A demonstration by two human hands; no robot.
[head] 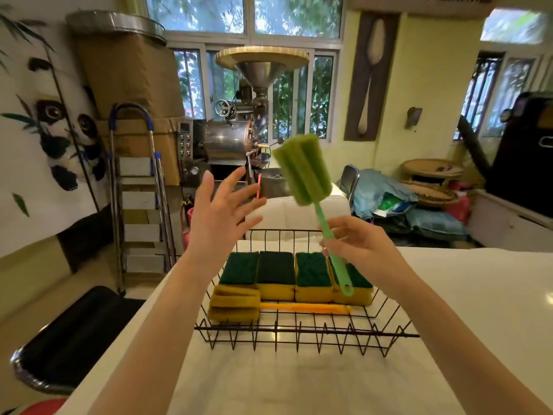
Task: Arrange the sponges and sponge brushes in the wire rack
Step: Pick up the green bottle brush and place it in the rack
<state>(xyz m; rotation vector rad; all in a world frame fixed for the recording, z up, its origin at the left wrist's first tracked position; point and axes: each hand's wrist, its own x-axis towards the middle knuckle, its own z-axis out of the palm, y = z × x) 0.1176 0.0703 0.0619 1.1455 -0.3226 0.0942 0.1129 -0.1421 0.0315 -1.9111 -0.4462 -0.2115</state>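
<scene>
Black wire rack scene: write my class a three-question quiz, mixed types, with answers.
1. How many green-topped yellow scrub sponges stand in the black wire rack?
2. True or false: the left hand grips the green foam sponge brush.
3. Which brush lies in the rack? A) yellow foam sponge brush B) pink one C) none

Key: 1. Four. 2. False: the right hand holds its handle; the left is open. 3. A.
</scene>
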